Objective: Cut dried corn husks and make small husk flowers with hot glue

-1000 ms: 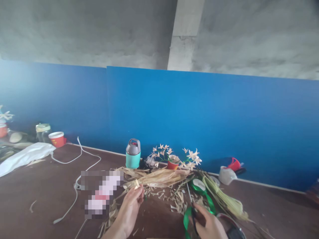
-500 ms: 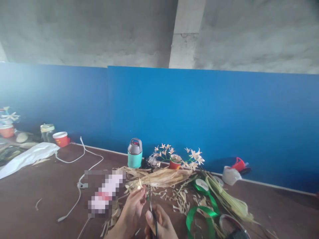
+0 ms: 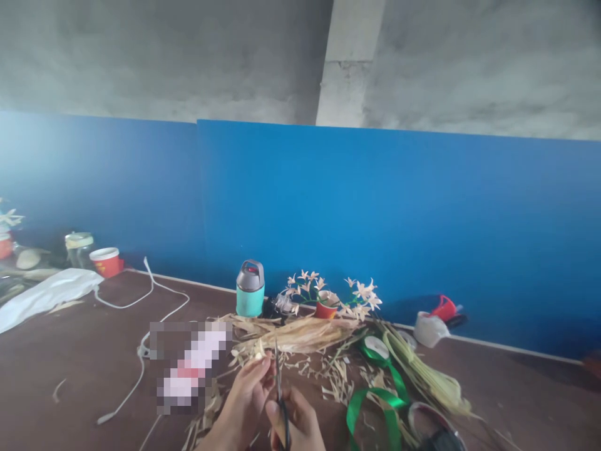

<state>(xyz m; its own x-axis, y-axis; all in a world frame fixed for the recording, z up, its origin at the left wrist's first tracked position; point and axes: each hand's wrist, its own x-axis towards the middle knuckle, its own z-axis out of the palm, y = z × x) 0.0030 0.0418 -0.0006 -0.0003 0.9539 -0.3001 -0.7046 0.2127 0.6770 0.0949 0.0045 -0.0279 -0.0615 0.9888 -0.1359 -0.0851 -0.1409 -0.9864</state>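
My left hand (image 3: 244, 401) is low in the middle of the view, its fingertips pinched on a small pale piece of dried husk (image 3: 259, 355). Right beside it my right hand (image 3: 297, 425) is closed around black-handled scissors (image 3: 280, 394) whose blades point up, close to the husk piece. Behind the hands lies a pile of dried husks (image 3: 295, 335) with scraps scattered over the brown table (image 3: 84, 363). A roll of green ribbon (image 3: 375, 347) trails a loose loop to the right of my hands.
At the back stand a teal flask (image 3: 250, 289), a small red pot of husk flowers (image 3: 325, 305), a red cup (image 3: 106, 261) and a jar (image 3: 77, 245). A white cable (image 3: 145, 338) snakes across the left. A bundle of pale stalks (image 3: 422, 373) lies right.
My right hand came from the right by the green ribbon with the scissors to just beside my left hand. The left hand has kept its pinch on the husk piece.
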